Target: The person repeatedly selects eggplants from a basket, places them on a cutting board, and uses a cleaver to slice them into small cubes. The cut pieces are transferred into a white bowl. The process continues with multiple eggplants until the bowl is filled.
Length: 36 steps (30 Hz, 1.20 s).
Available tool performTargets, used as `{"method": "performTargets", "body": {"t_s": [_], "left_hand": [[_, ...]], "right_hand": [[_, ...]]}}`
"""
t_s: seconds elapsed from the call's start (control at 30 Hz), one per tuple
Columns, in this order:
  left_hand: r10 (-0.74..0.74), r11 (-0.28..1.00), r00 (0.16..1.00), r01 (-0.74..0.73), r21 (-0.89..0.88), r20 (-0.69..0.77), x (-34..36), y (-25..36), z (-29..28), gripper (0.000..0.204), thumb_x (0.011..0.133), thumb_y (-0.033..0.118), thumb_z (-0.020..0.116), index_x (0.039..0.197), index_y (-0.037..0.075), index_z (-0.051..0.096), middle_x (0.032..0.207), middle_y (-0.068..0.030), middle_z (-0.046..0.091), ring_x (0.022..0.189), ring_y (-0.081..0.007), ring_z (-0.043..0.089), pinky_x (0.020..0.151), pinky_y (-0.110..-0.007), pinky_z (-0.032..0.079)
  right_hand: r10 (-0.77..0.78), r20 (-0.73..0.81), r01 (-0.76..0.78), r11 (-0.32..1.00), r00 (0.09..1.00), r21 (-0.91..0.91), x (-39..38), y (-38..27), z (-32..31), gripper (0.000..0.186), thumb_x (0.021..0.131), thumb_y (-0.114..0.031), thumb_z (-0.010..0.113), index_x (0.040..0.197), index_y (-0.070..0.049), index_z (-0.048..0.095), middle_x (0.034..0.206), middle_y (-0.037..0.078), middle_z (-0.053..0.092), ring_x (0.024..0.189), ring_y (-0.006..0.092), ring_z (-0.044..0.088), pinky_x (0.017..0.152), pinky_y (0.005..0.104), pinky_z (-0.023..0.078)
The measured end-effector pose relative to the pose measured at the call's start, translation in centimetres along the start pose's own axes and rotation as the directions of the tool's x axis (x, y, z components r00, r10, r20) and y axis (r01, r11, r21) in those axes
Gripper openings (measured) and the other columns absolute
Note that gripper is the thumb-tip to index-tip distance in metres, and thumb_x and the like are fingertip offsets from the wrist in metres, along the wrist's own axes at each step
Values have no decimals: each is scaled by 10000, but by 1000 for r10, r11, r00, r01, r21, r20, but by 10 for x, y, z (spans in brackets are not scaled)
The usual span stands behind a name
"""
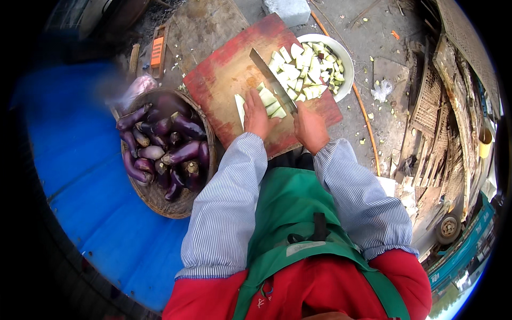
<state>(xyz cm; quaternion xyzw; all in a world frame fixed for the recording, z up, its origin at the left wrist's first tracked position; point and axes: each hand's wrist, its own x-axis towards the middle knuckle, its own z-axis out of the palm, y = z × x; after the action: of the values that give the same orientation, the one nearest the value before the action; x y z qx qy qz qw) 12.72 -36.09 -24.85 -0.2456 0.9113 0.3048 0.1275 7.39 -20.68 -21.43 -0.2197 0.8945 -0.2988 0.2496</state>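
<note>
- The right hand [310, 127] is closed round the handle end of the knife [271, 76]; a firm, steady hold there should keep the blade from twisting as it meets the board.
- The left hand [258, 114] lies at the pale vegetable pieces [269, 100], thumb apart from the fingers; whether it pinches them or merely steadies them cannot be told.
- These pieces lie on the wooden cutting board [221, 72], between the left hand and the blade; tucked fingertips and a thumb drawn back would make each cut safer.
- The cut chunks [290, 70] are heaped on the blade's far side, next to the white bowl [350, 80]; even spacing of strokes would suit uniform chunks.
- Whole purple eggplants [184, 152] sit in a woven basket [160, 207] left of the board; well clear of the knife.
</note>
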Motion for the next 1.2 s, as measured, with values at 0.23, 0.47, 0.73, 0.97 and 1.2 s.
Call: {"method": "performTargets", "body": {"t_s": [0.23, 0.47, 0.73, 0.97, 1.2], "left_hand": [[-34, 999, 999, 35, 11, -17, 1, -14, 12, 877, 653, 139, 815, 1338, -57, 303, 1372, -237, 346, 1192, -406, 416, 986, -428, 408], [-5, 1000, 998, 4, -11, -70, -5, -10, 18, 805, 680, 116, 784, 1319, -55, 324, 1324, -253, 387, 1170, -419, 434, 984, -430, 402], [-4, 996, 998, -2, -94, -55, -9, -20, 15, 840, 716, 130, 766, 1364, -66, 269, 1375, -275, 346, 1229, -424, 397, 1038, -420, 357], [13, 991, 975, -42, -129, -223, -26, -38, 29, 722, 724, 66, 728, 1315, -63, 333, 1334, -272, 376, 1180, -425, 435, 992, -419, 398], [-68, 983, 978, 32, -183, -196, -24, -26, 32, 655, 732, -4, 665, 1306, -59, 355, 1286, -263, 420, 1122, -430, 471, 928, -441, 434]], "right_hand": [[44, 187, -8, 982, 981, -191, -36, -15, -6, 304, 776, -27, 555, 1053, -7, 431, 672, 235, 614, 660, 407, 633, 568, 500, 491], [6, 174, 29, 979, 985, -200, -5, 7, 47, 337, 787, -57, 566, 1090, -2, 428, 716, 234, 630, 678, 403, 636, 588, 493, 497], [28, -54, -22, 995, 998, 102, 10, 19, 50, 294, 815, -76, 538, 1088, -14, 449, 783, 252, 631, 738, 418, 629, 650, 511, 489], [8, 192, 13, 994, 981, -110, -36, -19, 0, 255, 813, -50, 539, 1054, -29, 459, 714, 244, 617, 665, 425, 617, 578, 514, 478], [77, 268, -15, 974, 960, -226, -25, -15, 21, 318, 767, -42, 571, 1050, -26, 427, 750, 235, 635, 707, 403, 638, 619, 505, 501]]}}
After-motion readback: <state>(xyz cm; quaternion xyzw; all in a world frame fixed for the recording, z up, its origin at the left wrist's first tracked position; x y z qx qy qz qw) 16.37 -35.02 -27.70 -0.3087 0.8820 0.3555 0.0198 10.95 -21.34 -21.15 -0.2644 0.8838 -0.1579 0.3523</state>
